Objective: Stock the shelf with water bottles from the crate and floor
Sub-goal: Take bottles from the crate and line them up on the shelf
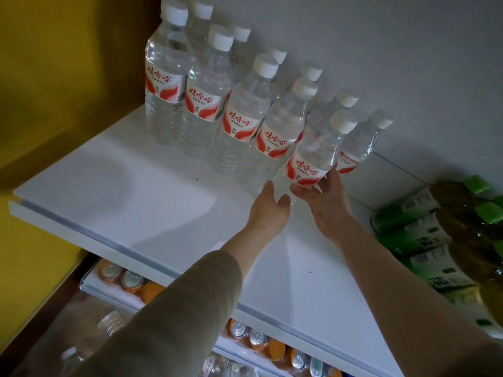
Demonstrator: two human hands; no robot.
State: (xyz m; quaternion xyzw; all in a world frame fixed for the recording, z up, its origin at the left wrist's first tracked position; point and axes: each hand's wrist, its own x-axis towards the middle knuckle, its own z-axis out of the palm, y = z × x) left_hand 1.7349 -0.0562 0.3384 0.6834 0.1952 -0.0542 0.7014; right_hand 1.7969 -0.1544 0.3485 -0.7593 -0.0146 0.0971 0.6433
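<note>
In the head view, a white shelf point(136, 202) runs from the left edge of the frame down toward the lower right. On it, clear white-capped water bottles with red and white labels stand against the white back wall in two lines that slant from the upper middle of the frame toward the right. The front row point(202, 104) shows four upright bottles standing close side by side, with the back row point(239, 34) just behind them.

At the right end of the front line, just right of centre, is the held bottle point(318, 153), tilted with its cap leaning to the upper right. The right hand point(326, 205) grips it at the lower edge of its label, its fingers point(333, 175) wrapped round the far side and its thumb across the front. The left hand point(268, 210), coming out of a grey-green sleeve point(177, 308), cups the clear lower part between curved fingers and thumb. Whether the base touches the shelf cannot be told.

At the right edge of the frame, green-capped bottles point(424, 240) lie in a stack. Below the shelf, in the lower left and bottom centre, orange cans point(130, 278) fill a lower level.
</note>
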